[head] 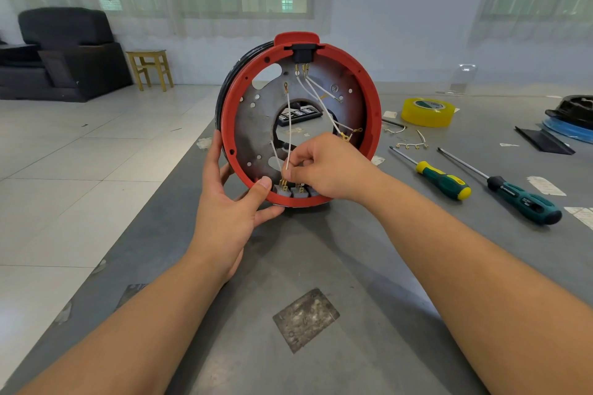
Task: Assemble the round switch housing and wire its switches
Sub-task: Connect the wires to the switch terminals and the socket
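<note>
Both forearms reach to the round housing [300, 119] standing on edge on the table [321, 266]. Left hand [231, 202] grips its lower red rim; right hand [324, 167] pinches a thin white wire [288, 125] above the bottom switches [293, 189]. Rigid shell, floppy wire, probably delicate terminals: hold near the connector.

**Colours on the bench**

A red rim [373, 112] is seen around the housing, with a dull grey metal plate [253, 125] inside it and a black switch block [301, 54] at the top. White wires [288, 125] are tipped with brass-coloured terminals. The table [321, 266] is shown in grey. A yellow tape roll [428, 112] carries a green and white label. One screwdriver [444, 181] is handled in green and yellow, the other screwdriver [523, 200] in teal and black.
</note>
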